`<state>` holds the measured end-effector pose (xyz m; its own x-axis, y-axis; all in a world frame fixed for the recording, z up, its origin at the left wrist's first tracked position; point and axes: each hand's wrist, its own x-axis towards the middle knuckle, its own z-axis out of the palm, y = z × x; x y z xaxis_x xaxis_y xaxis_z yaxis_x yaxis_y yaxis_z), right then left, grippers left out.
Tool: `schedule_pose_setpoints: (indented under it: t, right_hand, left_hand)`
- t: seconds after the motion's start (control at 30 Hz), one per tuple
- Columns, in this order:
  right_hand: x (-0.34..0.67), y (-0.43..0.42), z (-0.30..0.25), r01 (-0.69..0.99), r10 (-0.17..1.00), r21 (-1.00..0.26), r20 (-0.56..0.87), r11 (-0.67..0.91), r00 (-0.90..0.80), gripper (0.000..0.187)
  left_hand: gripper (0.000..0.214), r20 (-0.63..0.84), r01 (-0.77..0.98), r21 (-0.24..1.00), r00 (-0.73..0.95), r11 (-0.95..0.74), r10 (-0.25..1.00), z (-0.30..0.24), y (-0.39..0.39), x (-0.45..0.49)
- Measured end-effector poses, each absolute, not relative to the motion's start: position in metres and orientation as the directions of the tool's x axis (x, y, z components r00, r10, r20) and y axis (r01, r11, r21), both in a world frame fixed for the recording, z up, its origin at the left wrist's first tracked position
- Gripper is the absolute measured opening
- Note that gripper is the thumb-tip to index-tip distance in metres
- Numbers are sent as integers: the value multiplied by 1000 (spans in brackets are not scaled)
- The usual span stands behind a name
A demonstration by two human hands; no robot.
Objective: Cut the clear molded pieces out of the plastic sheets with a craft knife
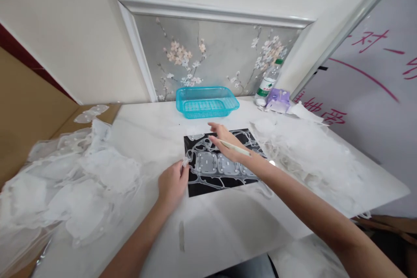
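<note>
A black mat (208, 187) lies on the white table (228, 226) in front of me, with a clear moulded silicone sheet (216, 165) spread on it. My left hand (172, 182) pinches the sheet's left edge at the mat's border. My right hand (226, 141) rests over the upper part of the sheet, fingers stretched forward, with a thin pale stick (234, 147) held against them.
Heaps of translucent sheets lie at the left (74, 182) and right (302, 152) of the table. A turquoise basket (206, 102) stands at the back, beside a plastic bottle (269, 82) and a purple tissue pack (278, 100). A whiteboard (374, 87) leans at the right.
</note>
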<state>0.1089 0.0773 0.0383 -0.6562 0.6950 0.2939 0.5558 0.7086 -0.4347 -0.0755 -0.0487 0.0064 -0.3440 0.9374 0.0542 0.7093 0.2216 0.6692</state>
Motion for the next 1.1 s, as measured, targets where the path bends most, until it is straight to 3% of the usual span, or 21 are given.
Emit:
schedule_pose_setpoints:
  t: [0.07,0.17,0.3,0.43,0.57,0.8,0.97,1.1]
  right_hand:
    - [119,58,41,586,807,-590,214,555,-550,40]
    - [128,33,33,551,845,-705,128,446,-520,29]
    - [132,13,15,435,770,-721,211,539,-603,26]
    - [135,9,-1,275,695,-725,370,631,-617,24]
    - [138,11,-4,254,651,-692,398,675,-646,25]
    - [135,19,18,295,492,-578,218,761,-843,32]
    - [130,25,20,316,453,-512,167,799,-876,29]
    - [126,23,18,409,504,-433,129,803,-854,19]
  left_hand:
    - [23,40,690,694,-324,207,945,7,-51,-77]
    - [25,-5,615,767,-280,183,960,4,-51,-78]
    - [37,-68,468,863,-263,188,962,3,-47,-77]
    - [27,-111,388,900,-239,199,965,7,-46,-73]
    - [29,-133,334,918,-249,214,959,8,-46,-68]
    - [55,-209,243,928,-290,283,934,3,-40,-74]
    - [49,-253,303,898,-234,318,939,9,-38,-78]
    - [33,-246,485,809,-235,333,940,10,-41,-67]
